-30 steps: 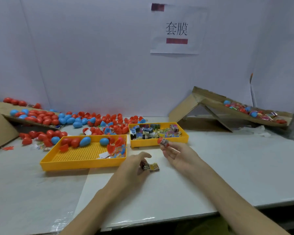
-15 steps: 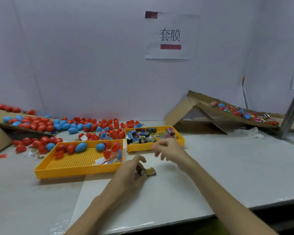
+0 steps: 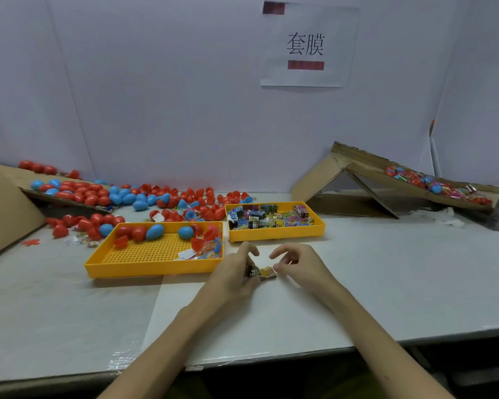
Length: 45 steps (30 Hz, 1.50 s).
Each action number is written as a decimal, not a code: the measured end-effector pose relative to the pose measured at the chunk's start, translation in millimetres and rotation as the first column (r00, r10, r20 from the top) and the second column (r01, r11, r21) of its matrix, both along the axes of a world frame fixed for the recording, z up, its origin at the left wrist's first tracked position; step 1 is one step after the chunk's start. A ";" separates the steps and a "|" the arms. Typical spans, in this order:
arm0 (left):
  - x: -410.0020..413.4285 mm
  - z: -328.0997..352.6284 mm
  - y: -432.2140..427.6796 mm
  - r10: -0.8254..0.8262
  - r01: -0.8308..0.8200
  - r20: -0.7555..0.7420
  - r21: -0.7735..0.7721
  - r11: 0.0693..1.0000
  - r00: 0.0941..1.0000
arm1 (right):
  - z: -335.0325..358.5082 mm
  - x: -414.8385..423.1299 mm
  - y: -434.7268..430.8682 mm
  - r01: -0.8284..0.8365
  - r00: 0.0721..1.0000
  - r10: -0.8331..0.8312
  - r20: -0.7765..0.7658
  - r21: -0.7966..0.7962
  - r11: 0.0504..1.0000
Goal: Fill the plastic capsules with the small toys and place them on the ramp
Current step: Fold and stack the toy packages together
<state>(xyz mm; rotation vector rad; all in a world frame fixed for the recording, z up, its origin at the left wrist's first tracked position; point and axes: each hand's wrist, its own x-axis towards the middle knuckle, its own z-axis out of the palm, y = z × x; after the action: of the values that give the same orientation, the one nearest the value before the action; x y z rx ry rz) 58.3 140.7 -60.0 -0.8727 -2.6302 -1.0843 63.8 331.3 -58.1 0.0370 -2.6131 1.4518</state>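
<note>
L grip (image 3: 234, 279) holds toy packets (image 3: 265, 273) — R grip (image 3: 297, 264) just beside.

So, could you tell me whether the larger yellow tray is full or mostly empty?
Mostly empty: the larger yellow tray shows bare floor; capsules cluster along its far side.

A factory packing bench: printed station sign (image 3: 306, 47) on partition (image 3: 170, 96), yellow parts trays (image 3: 153, 267), cardboard ramp (image 3: 363, 168)

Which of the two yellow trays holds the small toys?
The smaller tray on the right: it is packed with small wrapped toys, whereas the larger perforated tray to its left holds red and blue capsules.
</note>
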 end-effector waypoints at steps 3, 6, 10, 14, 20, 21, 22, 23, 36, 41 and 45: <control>-0.1 0.1 -0.2 -0.007 0.007 -0.007 -0.002 1.000 1.000 | -0.7 0.8 -2.3 -0.010 1.000 0.010 -0.016 -0.010 1.000; -0.6 0.8 0.3 -0.013 0.013 -0.008 -0.007 1.000 1.000 | -1.4 1.3 -5.0 -0.037 0.999 0.037 -0.013 0.012 0.999; -1.2 0.1 0.6 -0.025 0.025 -0.020 -0.008 1.000 0.999 | -0.1 0.9 -4.2 -0.035 0.999 0.035 -0.009 -0.006 0.999; -2.4 -2.9 0.5 -0.022 0.022 -0.034 -0.003 1.000 0.999 | -0.8 0.2 -4.5 -0.007 1.000 0.007 -0.008 -0.013 1.000; -3.6 -4.1 0.8 -0.004 0.005 -0.036 0.033 0.999 0.999 | -0.9 -0.9 -3.9 0.027 0.999 -0.028 -0.018 -0.034 0.999; -3.6 -4.2 0.8 0.003 -0.001 -0.038 0.039 0.999 0.999 | -1.2 -0.8 -3.8 0.029 0.999 -0.029 -0.018 -0.037 0.999; -3.4 -4.2 0.8 0.008 -0.006 -0.043 0.044 0.999 0.999 | -1.5 -0.5 -3.7 0.032 0.999 -0.033 -0.018 -0.039 0.999; -3.2 -4.1 0.7 0.011 -0.008 -0.049 0.050 0.999 0.999 | -1.6 -0.2 -3.7 0.036 0.999 -0.037 -0.017 -0.040 0.999; -2.6 -3.3 4.8 0.048 -0.044 -0.066 0.059 0.997 0.997 | -1.6 -2.3 -7.7 0.179 0.983 -0.179 -0.032 0.022 0.984; -3.2 -4.0 5.8 0.046 -0.042 -0.064 0.061 0.997 0.997 | -4.6 -4.3 -9.6 0.218 0.975 -0.213 -0.070 0.072 0.973; -4.0 -4.9 5.1 0.053 -0.049 -0.072 0.056 0.997 0.996 | -5.7 -6.2 -7.3 0.300 0.950 -0.285 -0.131 0.108 0.948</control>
<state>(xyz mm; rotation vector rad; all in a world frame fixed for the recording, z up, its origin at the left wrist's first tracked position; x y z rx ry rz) 54.2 145.7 -65.0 -0.8145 -2.5360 -1.0847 57.6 324.0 -63.9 -0.2377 -2.4853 1.1488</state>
